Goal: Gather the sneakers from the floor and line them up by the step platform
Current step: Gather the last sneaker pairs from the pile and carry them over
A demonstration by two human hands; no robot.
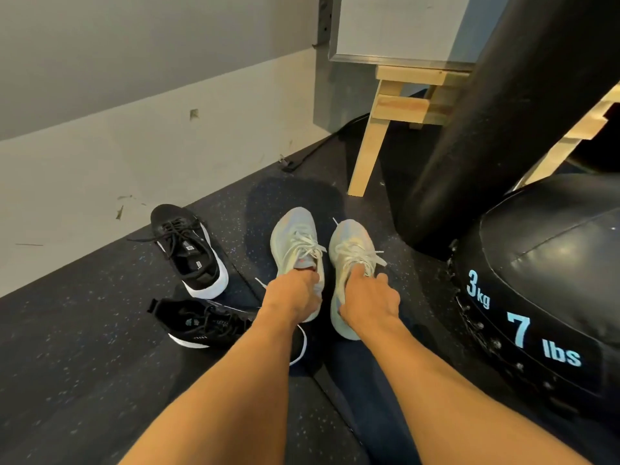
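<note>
Left hand (295, 293) and right hand (369, 297) each holding a pale sneaker (295, 239), black sneakers (188, 250) beside

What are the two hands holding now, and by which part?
The left hand grips the left pale grey knit sneaker at its ankle opening; the right hand grips the right pale grey knit sneaker the same way.

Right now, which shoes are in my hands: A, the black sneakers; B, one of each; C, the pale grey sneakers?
C: the left hand grips one pale grey sneaker, the right hand the other; both black sneakers lie on the floor.
</note>
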